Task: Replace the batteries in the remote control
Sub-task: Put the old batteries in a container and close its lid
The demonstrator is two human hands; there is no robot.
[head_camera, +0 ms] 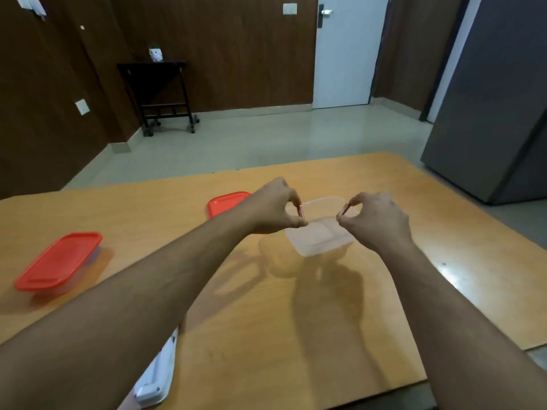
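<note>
My left hand pinches a small reddish battery between thumb and forefinger. My right hand pinches a second battery the same way. Both hands hover over an open clear plastic container at the middle of the wooden table. The white remote control lies near the table's front edge, partly hidden under my left forearm, with its battery bay uncovered.
A loose red lid lies behind my left hand. A closed container with a red lid sits at the table's left. A grey cabinet stands beyond the table's right corner.
</note>
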